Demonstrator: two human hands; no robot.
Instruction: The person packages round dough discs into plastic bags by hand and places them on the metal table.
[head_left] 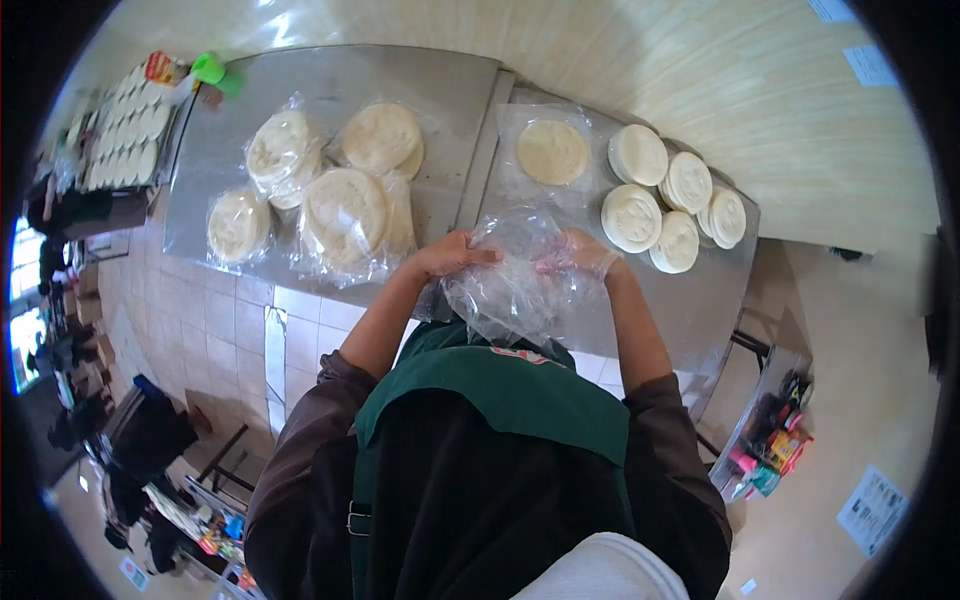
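A crumpled clear plastic bag (510, 285) hangs in front of my apron at the table's near edge. My left hand (455, 254) grips its left side, the fingers closed on the film. On the other side my right hand (582, 256) is closed on the bag too, partly seen through the plastic. Just beyond the bag, a single round flatbread (552, 152) lies on a clear plastic sheet. Right of my right hand stand several stacks of smaller pale flatbreads (631, 218). Bagged larger flatbreads (344, 214) lie to the left of my left hand.
The metal table (420, 85) has a seam (485, 150) across its middle. More flatbreads (384, 136) and a green cup (208, 68) are at left. Trays of dough pieces (130, 130) stand farther left. A shelf of colourful packets (770, 440) is at lower right.
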